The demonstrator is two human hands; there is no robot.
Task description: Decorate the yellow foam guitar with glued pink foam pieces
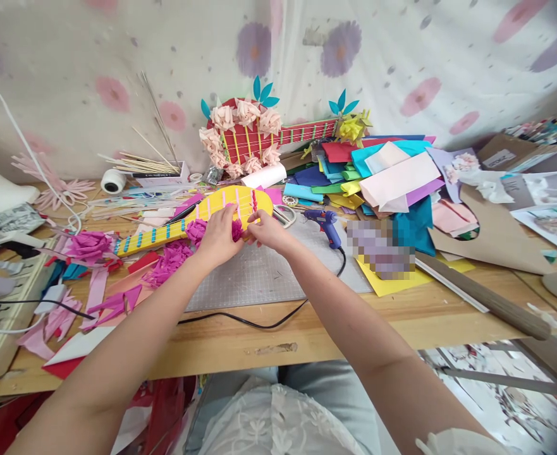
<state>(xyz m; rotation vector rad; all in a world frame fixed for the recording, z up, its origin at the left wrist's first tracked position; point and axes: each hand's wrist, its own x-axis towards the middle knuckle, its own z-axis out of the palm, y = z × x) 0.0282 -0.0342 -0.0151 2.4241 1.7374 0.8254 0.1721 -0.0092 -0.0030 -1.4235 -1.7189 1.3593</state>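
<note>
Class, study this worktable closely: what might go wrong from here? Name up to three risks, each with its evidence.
1. The right arm crosses above the black cable, so a sweep might snag it and drag the glue gun.
2. The glue gun lies close to the right hand; if hot, which the picture cannot show, it might burn.
3. The left hand is against the magenta flowers, so pressing might crush petals.

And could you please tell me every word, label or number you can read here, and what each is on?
None reads clearly.
Cardboard box, right: label too small to read.
Box beneath the wooden sticks: print too small.
Glue gun: any marking too blurred.
</note>
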